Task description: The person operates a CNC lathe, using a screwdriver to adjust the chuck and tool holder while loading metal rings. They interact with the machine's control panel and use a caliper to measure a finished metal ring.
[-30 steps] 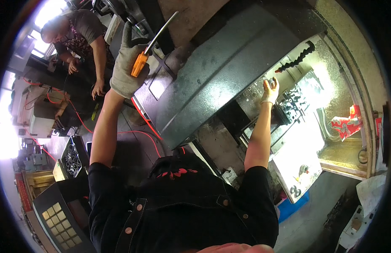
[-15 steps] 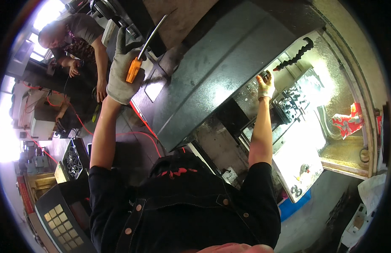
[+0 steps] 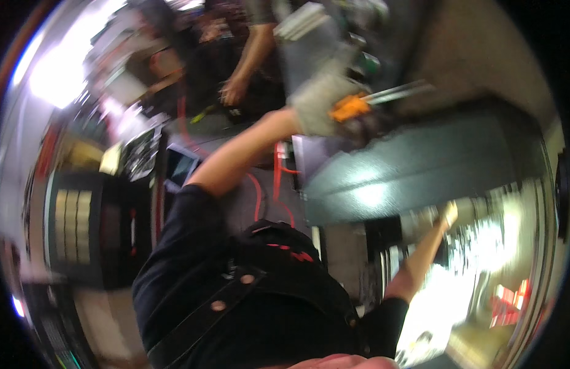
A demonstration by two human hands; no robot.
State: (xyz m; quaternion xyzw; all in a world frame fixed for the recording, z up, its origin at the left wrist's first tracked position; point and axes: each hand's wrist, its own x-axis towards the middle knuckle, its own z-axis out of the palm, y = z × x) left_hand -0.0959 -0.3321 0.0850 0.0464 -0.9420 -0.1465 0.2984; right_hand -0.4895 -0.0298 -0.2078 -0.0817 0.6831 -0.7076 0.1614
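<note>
My left hand (image 3: 325,104), in a pale work glove with dark fingers, is closed round the orange handle (image 3: 350,107) of a tool with a long, thin metal shaft (image 3: 395,92). The shaft points right, over the near end of the dark machine cover (image 3: 414,175); motion smears its tip, and its exact kind does not show. Stretched far to the right, my right hand (image 3: 449,214) is gloved too and reaches past the cover's edge into the brightly lit machine bay (image 3: 475,246). Blur hides its fingers and anything in them.
Across from me on the far left, a co-worker's forearm and hand (image 3: 234,92) hang down. Red hoses (image 3: 257,194) run over the floor. A keypad panel (image 3: 76,224) stands at left, near a tray of metal parts (image 3: 143,147). A red packet (image 3: 509,301) lies at right.
The view has swung round and blurred. My left hand, with the orange-handled tool, now appears further right, its shaft pointing right rather than up. My right hand appears lower and further right.
</note>
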